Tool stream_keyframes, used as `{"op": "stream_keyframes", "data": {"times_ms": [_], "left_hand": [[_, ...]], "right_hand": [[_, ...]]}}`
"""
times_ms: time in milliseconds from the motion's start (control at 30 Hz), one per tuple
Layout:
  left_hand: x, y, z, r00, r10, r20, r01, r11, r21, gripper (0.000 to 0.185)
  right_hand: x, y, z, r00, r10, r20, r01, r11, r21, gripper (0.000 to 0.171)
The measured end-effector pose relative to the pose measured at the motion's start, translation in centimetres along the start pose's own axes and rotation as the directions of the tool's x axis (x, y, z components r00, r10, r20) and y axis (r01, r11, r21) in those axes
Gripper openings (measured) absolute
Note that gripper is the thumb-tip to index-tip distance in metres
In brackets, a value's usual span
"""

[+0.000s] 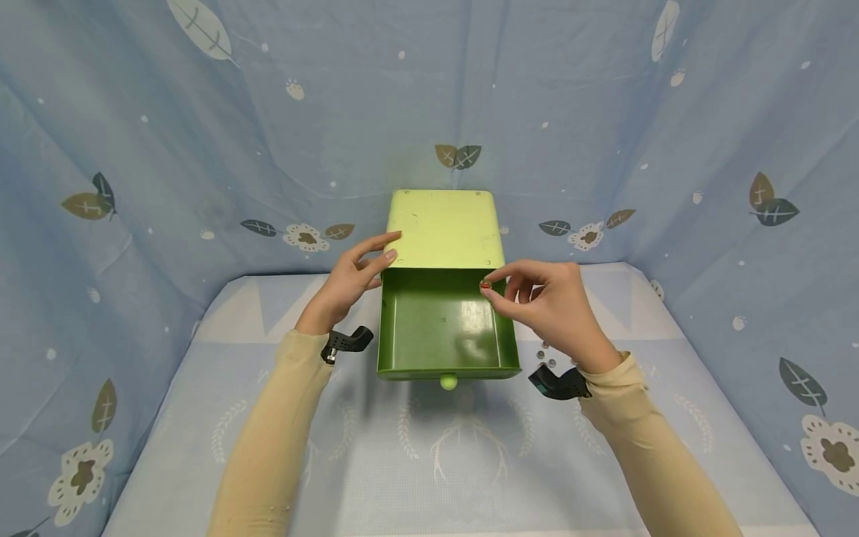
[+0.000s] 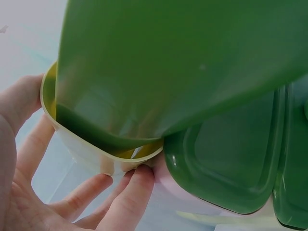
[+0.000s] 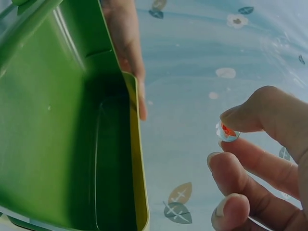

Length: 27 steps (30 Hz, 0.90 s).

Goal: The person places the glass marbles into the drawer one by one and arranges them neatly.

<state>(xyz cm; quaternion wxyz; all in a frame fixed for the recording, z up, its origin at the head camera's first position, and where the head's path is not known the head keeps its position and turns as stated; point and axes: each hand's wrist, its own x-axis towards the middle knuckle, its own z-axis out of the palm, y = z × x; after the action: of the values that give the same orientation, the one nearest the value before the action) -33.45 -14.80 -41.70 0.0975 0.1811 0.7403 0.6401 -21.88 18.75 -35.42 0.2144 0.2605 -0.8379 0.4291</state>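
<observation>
Between thumb and index finger, my right hand (image 1: 553, 302) pinches a small clear marble (image 3: 226, 131) with a red-orange core. In the head view the hand is over the right side of a pulled-out green drawer (image 1: 429, 328) with a round knob. The drawer belongs to a yellow-green drawer unit (image 1: 443, 224). My left hand (image 1: 345, 287) holds that unit at its front left corner, fingers spread over the top and down the side. The left wrist view shows fingertips (image 2: 139, 180) against the casing's rim, below the drawer.
Several small marbles (image 1: 540, 355) lie on the table right of the drawer, partly hidden by the right wrist. More green drawer fronts (image 2: 226, 163) show under the open one. Patterned blue curtain (image 1: 335, 112) surrounds the table's back and sides. Pale patterned cloth (image 1: 403, 477) covers the table.
</observation>
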Motion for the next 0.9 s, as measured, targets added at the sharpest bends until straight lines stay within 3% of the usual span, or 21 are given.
{"op": "stream_keyframes", "data": {"times_ms": [900], "left_hand": [[-0.1,0.3,0.1,1.0,-0.013,-0.009,0.013,1.0,0.002,0.052]], "right_hand": [[2.6,0.0,1.2,0.983,-0.045,0.175,0.041,0.999,0.027,0.01]]}}
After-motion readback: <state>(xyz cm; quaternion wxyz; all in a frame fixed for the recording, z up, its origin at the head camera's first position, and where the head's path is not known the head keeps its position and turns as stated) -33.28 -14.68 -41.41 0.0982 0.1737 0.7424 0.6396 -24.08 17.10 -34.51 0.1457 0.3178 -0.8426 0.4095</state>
